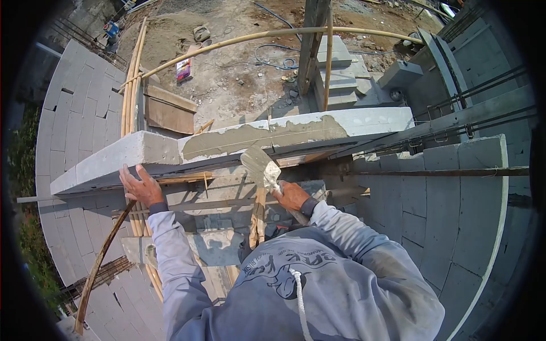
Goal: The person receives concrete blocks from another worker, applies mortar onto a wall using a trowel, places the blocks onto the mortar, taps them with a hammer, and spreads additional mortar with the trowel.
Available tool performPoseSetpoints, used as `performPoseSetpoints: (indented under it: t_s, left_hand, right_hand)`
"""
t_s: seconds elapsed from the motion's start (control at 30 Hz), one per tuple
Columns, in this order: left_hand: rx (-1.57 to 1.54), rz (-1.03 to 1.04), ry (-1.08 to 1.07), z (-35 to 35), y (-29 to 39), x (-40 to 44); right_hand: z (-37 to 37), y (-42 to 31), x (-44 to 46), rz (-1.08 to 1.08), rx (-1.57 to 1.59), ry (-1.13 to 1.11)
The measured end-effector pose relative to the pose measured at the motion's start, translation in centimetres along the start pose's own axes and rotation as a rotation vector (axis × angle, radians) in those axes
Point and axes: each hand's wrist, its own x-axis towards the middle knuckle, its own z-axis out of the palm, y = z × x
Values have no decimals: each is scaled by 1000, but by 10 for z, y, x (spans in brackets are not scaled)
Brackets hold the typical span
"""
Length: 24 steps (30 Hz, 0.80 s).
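Note:
My left hand (pixel 142 186) is at the near face of a light grey block (pixel 149 149) in the wall top, its fingers spread and the fingertips against the block's lower edge. In my right hand (pixel 292 196) is the handle of a trowel (pixel 256 161). The trowel's flat blade points up and left, close to the near side of the wall, with a pale clump of mortar near its handle end. Wet grey mortar (pixel 227 141) covers part of the wall top, and more lies farther right. A thin string runs along the wall top.
Bamboo poles (pixel 227 41) cross beyond the wall, beside a wooden post (pixel 314 45). Stacked blocks (pixel 335 79) stand on the ground below. A block wall (pixel 438 210) with a metal bar (pixel 432 173) rises at right. Planks (pixel 257 216) lie beneath me.

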Motion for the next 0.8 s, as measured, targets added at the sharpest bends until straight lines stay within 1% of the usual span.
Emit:
performPoseSetpoints:
  t_s: [0.07,0.17,0.2,0.3,0.37,0.4,0.43,0.47,0.5,0.57,0.6,0.7,0.73,0.77,0.8]
  left_hand:
    - [-49,-72,3,-7,-5,-15]
    - [-46,-172,-122,-9,-30,-50]
    - [-48,-215,-171,-10,-40,-63]
    - [-68,-318,-308,-7,-67,-105]
    - [-83,-348,-391,-3,-81,-134]
    - [-86,-239,-412,9,-103,-154]
    - [-88,-130,-430,27,-133,-175]
    - [-88,-21,-446,37,-148,-185]
    - [-178,-138,-494,34,-136,-188]
    - [-346,-375,-587,10,-83,-192]
    - [-396,-405,-623,5,-71,-195]
    - [-304,-238,-716,27,-97,-213]
    - [-310,-256,-732,33,-100,-216]
    - [-341,-257,-741,35,-95,-217]
    - [-362,-268,-750,29,-89,-218]
  right_hand:
    - [0,-1,-6,-53,-41,-70]
    - [-25,-5,-37,-7,59,53]
    - [-40,-8,-44,65,36,78]
    - [-61,20,-44,197,185,330]
    - [-75,38,-39,197,240,542]
    - [-81,48,-36,199,232,621]
    - [-87,57,-34,255,220,655]
    - [-85,79,-27,285,246,702]
    - [-84,101,-20,314,273,745]
    - [-96,125,-18,358,234,635]
    - [-99,129,-22,367,201,590]
    - [-100,120,-57,377,78,492]
    - [-83,124,-69,346,-2,587]
    - [-70,125,-82,378,94,583]
    - [-67,103,-96,393,245,566]
